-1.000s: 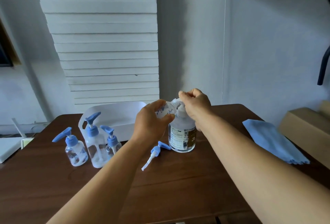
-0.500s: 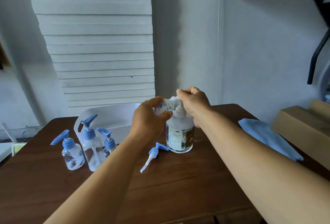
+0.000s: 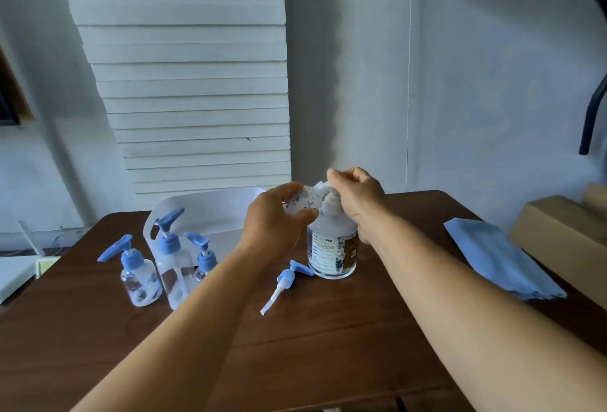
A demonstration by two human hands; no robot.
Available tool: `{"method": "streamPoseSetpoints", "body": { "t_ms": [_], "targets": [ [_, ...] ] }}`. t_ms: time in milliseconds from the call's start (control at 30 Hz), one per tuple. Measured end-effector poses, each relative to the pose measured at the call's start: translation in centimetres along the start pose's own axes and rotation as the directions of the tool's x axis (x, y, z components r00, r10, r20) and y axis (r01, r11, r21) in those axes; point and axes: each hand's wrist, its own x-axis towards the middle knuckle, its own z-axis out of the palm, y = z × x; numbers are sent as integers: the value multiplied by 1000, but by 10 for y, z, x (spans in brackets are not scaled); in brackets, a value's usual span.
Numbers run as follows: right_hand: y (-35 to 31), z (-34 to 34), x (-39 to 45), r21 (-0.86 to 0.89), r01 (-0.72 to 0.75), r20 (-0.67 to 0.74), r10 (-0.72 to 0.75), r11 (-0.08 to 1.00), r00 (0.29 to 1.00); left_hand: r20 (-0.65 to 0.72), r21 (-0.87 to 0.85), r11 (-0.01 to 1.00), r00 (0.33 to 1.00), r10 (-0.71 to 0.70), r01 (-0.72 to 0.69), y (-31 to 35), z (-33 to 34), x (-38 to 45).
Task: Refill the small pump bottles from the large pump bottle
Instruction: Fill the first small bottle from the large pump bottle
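Left of the large pump bottle [image 3: 332,249] stand three small pump bottles [image 3: 141,283] on the table [image 3: 328,346]. The left hand [image 3: 274,226] grips an uncapped small bottle [image 3: 303,203] tilted at its nozzle — the right hand [image 3: 356,196] curls over the pump head. Label writing unreadable — a loose blue pump [image 3: 285,280] lies just left.

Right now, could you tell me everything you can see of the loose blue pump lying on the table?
The loose pump has a blue plastic-looking head, nozzle and collar with a white dip tube. It lies on its side on the brown table, detached, just left of the large pump bottle, tube pointing toward the camera. Neither hand touches it.
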Motion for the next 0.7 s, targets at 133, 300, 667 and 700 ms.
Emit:
{"method": "streamPoseSetpoints", "body": {
  "t_ms": [133,300,667,700],
  "targets": [
    [-14,-6,4,-7,0,45,0,1000,999,-1,4,1000,1000,8,-8,3,-4,2],
    [-2,-3,1,42,34,-13,-34,999,999,6,-6,1000,1000,-1,1,1,0,3],
    [-2,-7,6,1,52,15,-52,999,999,1,-12,1000,1000,10,-10,2,0,0],
    [3,-2,5,-23,62,-7,-62,998,998,1,-10,1000,1000,2,-2,1,1,-2]
  ]
}}
